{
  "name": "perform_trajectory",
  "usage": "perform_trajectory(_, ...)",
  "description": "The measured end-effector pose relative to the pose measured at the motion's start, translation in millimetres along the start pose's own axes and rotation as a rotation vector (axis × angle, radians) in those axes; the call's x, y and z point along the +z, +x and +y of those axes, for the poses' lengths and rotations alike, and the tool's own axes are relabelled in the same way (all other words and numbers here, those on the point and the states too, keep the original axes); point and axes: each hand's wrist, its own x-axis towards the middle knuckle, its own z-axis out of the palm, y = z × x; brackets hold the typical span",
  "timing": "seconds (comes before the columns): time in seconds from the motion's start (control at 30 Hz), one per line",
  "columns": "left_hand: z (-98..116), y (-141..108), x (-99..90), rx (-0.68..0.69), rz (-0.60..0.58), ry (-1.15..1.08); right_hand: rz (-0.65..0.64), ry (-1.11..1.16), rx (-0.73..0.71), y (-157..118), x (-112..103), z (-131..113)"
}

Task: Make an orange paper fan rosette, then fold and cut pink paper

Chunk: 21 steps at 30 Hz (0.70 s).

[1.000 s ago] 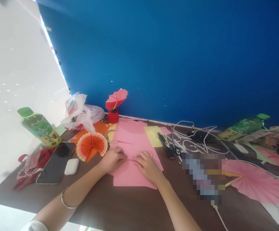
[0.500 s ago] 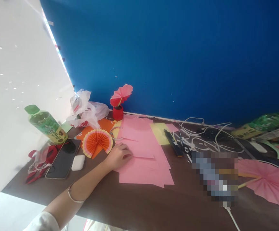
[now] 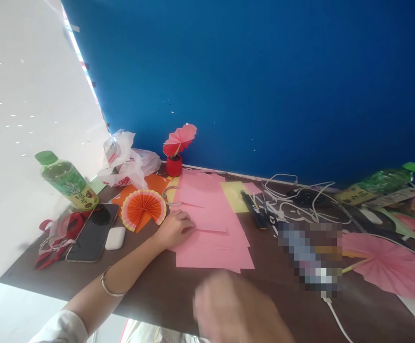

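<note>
My left hand (image 3: 174, 230) rests at the left edge of a stack of pink paper (image 3: 212, 257), its fingers bent and closed over the edge of a pink sheet. A crease or loose edge runs across the paper beside the fingertips. My right hand (image 3: 234, 307) is in the air at the front of the desk, just nearer than the paper. It is smeared by motion, so its fingers cannot be made out. A pleated orange paper fan (image 3: 143, 209) with a pink and yellow rim lies left of my left hand.
Left: a phone (image 3: 92, 233), white earbud case (image 3: 115, 238) and green-capped bottle (image 3: 67, 181). Behind: a plastic bag (image 3: 132, 162) and a pink paper fan (image 3: 180, 138) in a red holder (image 3: 174, 166). Right: a black cutter (image 3: 253, 209), white cables (image 3: 300, 205) and a larger pink fan (image 3: 389, 267).
My right hand has come into view at the bottom centre. My left hand keeps its place on the pink paper. The whole view has shifted slightly.
</note>
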Motion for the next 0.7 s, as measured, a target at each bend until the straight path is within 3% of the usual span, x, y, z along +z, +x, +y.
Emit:
perform_trajectory(0.1, 0.3, -0.8, -0.7, 0.009, -0.004, 0.009, -0.013, -0.234, 0.169, 13.6, 5.3, 66.2)
perform_trajectory(0.17, 0.2, -0.8, -1.4, 0.016, -0.013, 0.013, -0.162, -0.387, 0.231, 10.9, 6.6, 102.7)
perform_trajectory(0.23, -0.4, -0.3, -2.0, 0.022, -0.023, 0.007, -0.223, -0.390, 0.260, 2.2, 6.3, 125.4)
perform_trajectory(0.4, -5.0, 0.9, -0.8, -0.002, -0.043, -0.068, -0.224, -0.406, 0.262, -11.8, 4.2, 135.7)
perform_trajectory(0.7, -11.4, 1.1, -6.5, -0.124, -0.058, -0.126, -0.221, -0.419, 0.283, -7.7, 9.5, 140.5)
